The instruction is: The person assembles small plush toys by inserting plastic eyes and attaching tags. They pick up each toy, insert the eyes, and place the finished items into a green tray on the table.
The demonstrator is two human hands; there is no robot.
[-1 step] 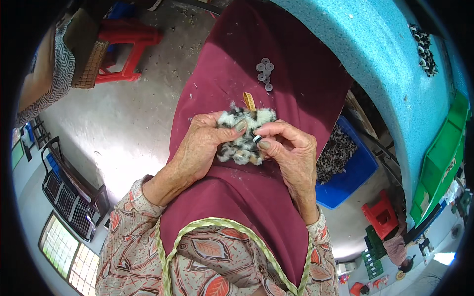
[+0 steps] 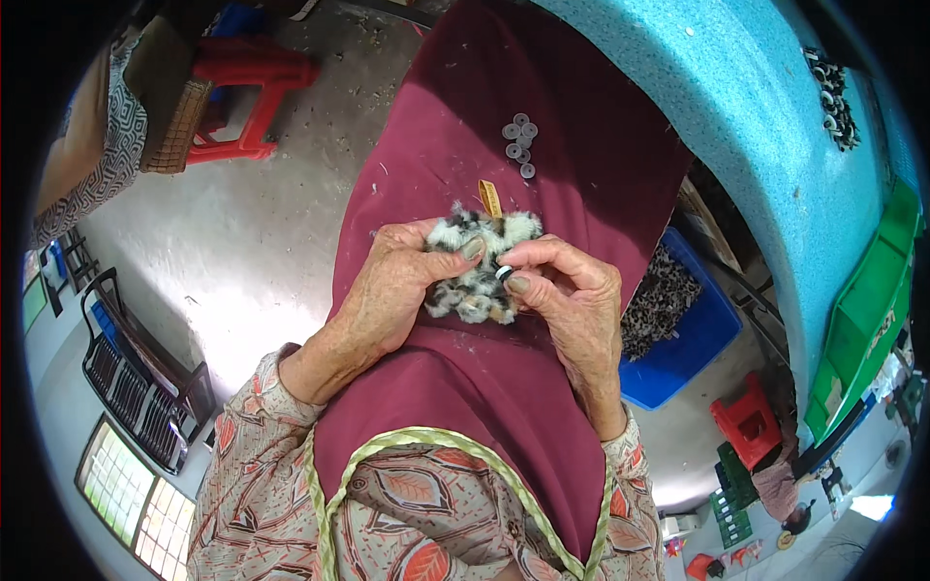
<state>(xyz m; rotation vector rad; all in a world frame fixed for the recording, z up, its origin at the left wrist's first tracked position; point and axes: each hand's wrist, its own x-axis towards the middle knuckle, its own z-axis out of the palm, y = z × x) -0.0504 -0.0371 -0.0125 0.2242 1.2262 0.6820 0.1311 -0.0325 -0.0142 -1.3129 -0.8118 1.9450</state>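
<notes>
My left hand (image 2: 373, 286) is closed on a furry toy skin (image 2: 475, 286), mottled white, black and tan, with its thumb pressed into the fur. A yellow fabric tag (image 2: 489, 200) sticks up from its far edge. Against the right side of the fur, my right hand (image 2: 573, 295) pinches a small black-and-white round piece (image 2: 504, 273) between thumb and index finger. Whether that piece touches the fur, I cannot tell. Beyond the toy skin, several translucent white plastic washers (image 2: 521, 129) lie on the maroon apron (image 2: 417, 184) across my lap.
A blue speckled tabletop (image 2: 736, 126) curves along the right, with a pile of small black-and-white parts (image 2: 833, 102). Below it stands a blue bin (image 2: 707, 344) of dark-and-white pieces. Red stools (image 2: 257, 107) and a person's patterned garment (image 2: 121, 145) are at the far left.
</notes>
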